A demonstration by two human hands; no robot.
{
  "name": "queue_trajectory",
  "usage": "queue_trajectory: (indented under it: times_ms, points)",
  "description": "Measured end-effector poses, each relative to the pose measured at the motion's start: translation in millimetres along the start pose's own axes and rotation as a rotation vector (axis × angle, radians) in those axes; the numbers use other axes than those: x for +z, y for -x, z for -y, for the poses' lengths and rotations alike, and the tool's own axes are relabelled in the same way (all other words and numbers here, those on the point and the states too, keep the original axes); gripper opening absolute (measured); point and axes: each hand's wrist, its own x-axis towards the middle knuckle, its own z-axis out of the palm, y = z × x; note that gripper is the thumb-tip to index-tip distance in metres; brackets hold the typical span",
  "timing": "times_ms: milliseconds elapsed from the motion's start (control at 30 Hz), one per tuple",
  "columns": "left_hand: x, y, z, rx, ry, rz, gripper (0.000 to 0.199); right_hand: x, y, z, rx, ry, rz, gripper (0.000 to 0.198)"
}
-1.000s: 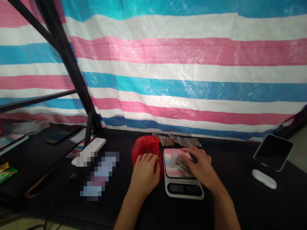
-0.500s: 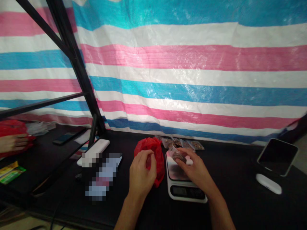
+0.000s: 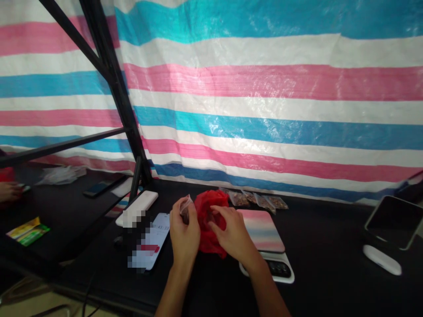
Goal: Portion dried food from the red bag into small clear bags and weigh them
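My left hand [image 3: 185, 229] is closed around a small clear zip bag [image 3: 186, 210] with dark contents. To its right, a crumpled red plastic bag [image 3: 211, 242] stands with its mouth facing up. At that mouth is my right hand [image 3: 231, 231], its thumb and fingers apart and nothing visible between them. What lies inside the red bag is hard to make out. Beside my right forearm sits a white kitchen scale [image 3: 264, 229] with a pink and blue top, partly covered by the arm. Behind the scale lie several small filled zip bags [image 3: 239, 198].
On the left lie a lit phone [image 3: 157, 235], a white power bank [image 3: 143, 204] and a black frame post [image 3: 115, 94]. At right are a dark-screened device [image 3: 395, 222] and a white oval case [image 3: 382, 259]. Another person's hand [image 3: 9, 192] shows at far left.
The small zip bag has passed from my right hand above the scale to my left hand. My right hand has moved left to the red bag. The view has shifted slightly.
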Motion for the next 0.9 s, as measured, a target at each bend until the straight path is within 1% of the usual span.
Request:
queue_trajectory:
  times_ms: [33, 100, 167, 267, 367, 433, 500, 533, 600, 667, 733, 800, 900]
  points:
    - [-1.9, -2.6, 3.3, -0.019, -0.031, 0.010, 0.042, 2.2, -0.2, -0.8, 0.010, 0.076, 0.035, 0.038]
    - [-3.2, -6.9, 11.0, -0.058, -0.077, 0.072, 0.045, 5.4, 0.6, -2.1, 0.020, 0.149, 0.099, 0.039]
    - [-2.4, -10.3, 18.3, -0.068, -0.107, 0.136, 0.045, 6.2, 2.6, -2.5, 0.002, 0.155, 0.154, 0.042]
    - [-1.0, -13.3, 25.6, -0.068, -0.194, 0.189, 0.041, 2.9, 6.3, -1.8, -0.054, 0.154, 0.245, 0.048]
    - [-0.4, -12.4, 28.7, -0.104, -0.256, 0.279, 0.050, -3.5, 10.1, 0.0, -0.101, 0.160, 0.348, 0.056]
    - [0.0, -10.7, 29.9, -0.140, -0.227, 0.376, 0.058, -8.1, 12.5, 1.7, -0.121, 0.144, 0.407, 0.059]
    - [0.4, -9.3, 30.5, -0.172, -0.148, 0.461, 0.059, -12.6, 14.5, 3.3, -0.120, 0.121, 0.438, 0.059]
    - [0.4, -9.0, 30.3, -0.180, -0.110, 0.480, 0.055, -14.8, 15.2, 3.8, -0.112, 0.118, 0.436, 0.059]
    - [-0.3, -9.5, 28.7, -0.174, -0.065, 0.449, 0.048, -18.4, 16.0, 4.0, -0.077, 0.136, 0.385, 0.058]
    - [-1.8, -10.8, 26.0, -0.140, -0.042, 0.390, 0.044, -20.5, 16.0, 3.0, -0.017, 0.179, 0.285, 0.054]
    - [-3.4, -11.9, 23.4, -0.115, 0.009, 0.366, 0.043, -20.4, 15.3, 2.0, 0.045, 0.230, 0.198, 0.049]
    - [-4.5, -12.3, 21.4, -0.130, 0.063, 0.380, 0.044, -18.3, 14.2, 1.9, 0.081, 0.285, 0.162, 0.043]
    - [-5.6, -11.3, 18.5, -0.182, 0.120, 0.442, 0.044, -13.3, 12.1, 3.6, 0.102, 0.369, 0.160, 0.037]
